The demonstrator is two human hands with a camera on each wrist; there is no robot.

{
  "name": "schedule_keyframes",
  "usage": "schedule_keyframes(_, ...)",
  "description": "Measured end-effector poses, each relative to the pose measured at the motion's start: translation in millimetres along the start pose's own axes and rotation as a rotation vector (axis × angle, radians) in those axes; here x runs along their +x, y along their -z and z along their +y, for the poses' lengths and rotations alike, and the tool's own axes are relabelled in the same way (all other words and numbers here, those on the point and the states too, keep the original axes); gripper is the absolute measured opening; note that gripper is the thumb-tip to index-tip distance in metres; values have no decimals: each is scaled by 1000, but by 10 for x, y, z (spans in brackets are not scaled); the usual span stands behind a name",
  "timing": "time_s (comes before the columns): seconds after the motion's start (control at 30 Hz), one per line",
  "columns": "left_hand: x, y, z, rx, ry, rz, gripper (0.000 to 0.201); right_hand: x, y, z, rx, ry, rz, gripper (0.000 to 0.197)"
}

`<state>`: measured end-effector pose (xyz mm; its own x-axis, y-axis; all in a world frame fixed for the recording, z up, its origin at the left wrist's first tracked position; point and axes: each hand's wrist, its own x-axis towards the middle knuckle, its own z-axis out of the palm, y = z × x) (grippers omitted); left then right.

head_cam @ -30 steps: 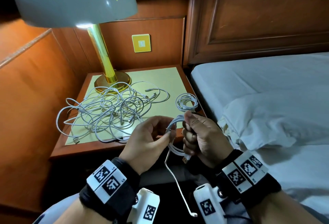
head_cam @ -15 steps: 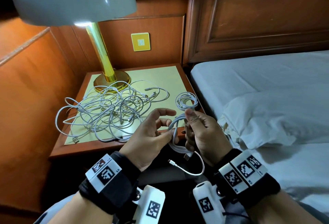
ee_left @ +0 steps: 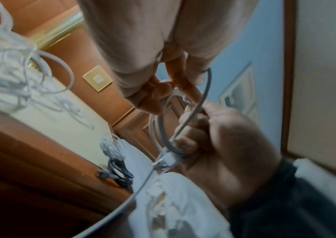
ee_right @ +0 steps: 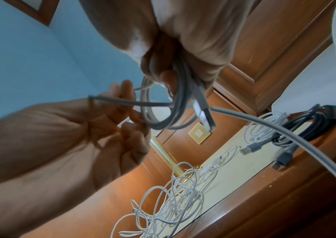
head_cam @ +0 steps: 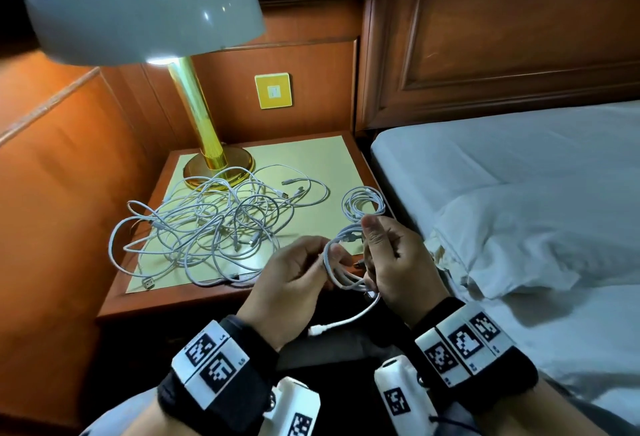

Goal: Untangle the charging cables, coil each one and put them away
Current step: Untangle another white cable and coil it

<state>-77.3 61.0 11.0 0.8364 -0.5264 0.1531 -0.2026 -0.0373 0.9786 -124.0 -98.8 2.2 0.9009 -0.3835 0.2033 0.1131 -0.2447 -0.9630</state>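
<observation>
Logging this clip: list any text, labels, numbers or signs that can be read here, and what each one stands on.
No text reads clearly.
Left wristband: square black-and-white codes, with tiny characters beside them that are too small to read.
Right wristband: the same codes and characters, also too small to read.
Yellow wall plate: a small central mark, no words.
White cable held in both hands: no print visible.

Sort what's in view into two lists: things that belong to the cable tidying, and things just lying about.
Belongs to the job:
- white cable held in both hands
- tangled pile of cables
- coiled white cable
- coiled dark cable

Just lying about:
- lamp
- wall switch
- pillow
</observation>
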Motion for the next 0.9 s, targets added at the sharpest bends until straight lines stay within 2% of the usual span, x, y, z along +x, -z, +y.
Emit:
schedule_keyframes(0.1, -46, 23, 88, -504, 149, -116, 32, 28, 59, -25, 24, -26, 40, 61)
schedule_keyframes(0.17, -50, 67, 184, -616, 158, -167, 22, 39, 97, -62, 83, -33, 40, 53)
schedule_keyframes(0.23, -47, 75, 222, -579, 121, -140, 12, 27, 113, -106, 195, -58, 13, 49)
schedule_keyframes(0.37, -33, 80, 183, -262, 88, 9, 25, 2, 114, -152, 343, -167, 5, 43)
schedule_keyframes(0.43, -28, 133, 175, -108, 70, 46, 24, 25, 156, -171, 413, -219, 41, 44)
schedule_keyframes(0.53, -40, 263, 168, -80, 91, 21, 31, 70, 277, -190, 514, -250, 91, 44)
schedule_keyframes(0.63, -64, 365, 157, -116, 119, -24, 29, 78, 368, -190, 597, -270, 81, 43)
schedule_keyframes(0.7, -70, 423, 176, 11, 49, -17, 34, 61, 366, -189, 613, -258, 52, 42)
schedule_keyframes(0.8, -53, 493, 208, 324, -111, 83, 49, 34, 298, -214, 566, -212, 18, 43)
schedule_keyframes(0.83, -44, 505, 200, 334, -132, 121, 51, 34, 286, -224, 561, -200, 24, 43)
schedule_keyframes(0.9, -29, 508, 170, 145, -113, 166, 49, 55, 302, -233, 572, -190, 63, 42)
